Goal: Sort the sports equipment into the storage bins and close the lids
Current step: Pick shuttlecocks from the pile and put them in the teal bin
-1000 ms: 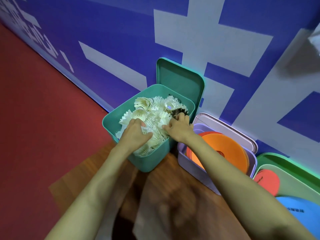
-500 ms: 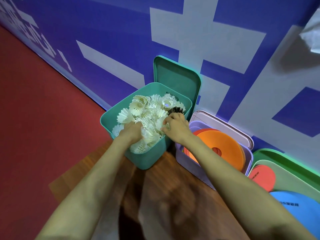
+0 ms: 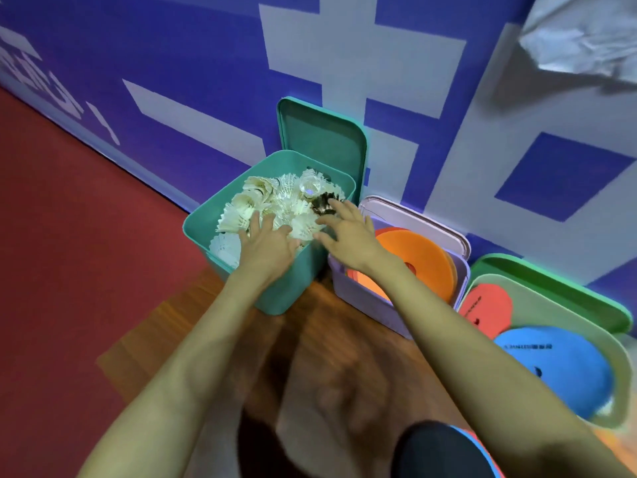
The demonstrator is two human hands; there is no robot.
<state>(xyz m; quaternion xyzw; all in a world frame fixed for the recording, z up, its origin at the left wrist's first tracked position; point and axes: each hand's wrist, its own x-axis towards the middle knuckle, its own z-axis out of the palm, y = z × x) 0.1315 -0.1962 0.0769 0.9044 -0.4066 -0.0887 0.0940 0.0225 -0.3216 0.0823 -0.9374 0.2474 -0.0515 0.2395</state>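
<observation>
With arms stretched forward, your left hand and right hand lie spread, fingers straight, on shuttlecocks in teal bin.

Under the hands: the way down is blocked by shuttlecocks, heaped to the rim of the teal bin; the left hand and right hand are held flat over them, fingers spread.
Between the hands: a narrow gap is left above the heap.
Beyond the fingertips: passage is closed by the lid, upright behind the bin, and by the wall.
Right of the right hand: room is taken by the purple bin, just beside the teal one, with an orange disc tilted above its rim.
Left of the left hand: past the rim, open red floor is seen.
Toward the wrists: the wood surface lies open below the forearms.
</observation>
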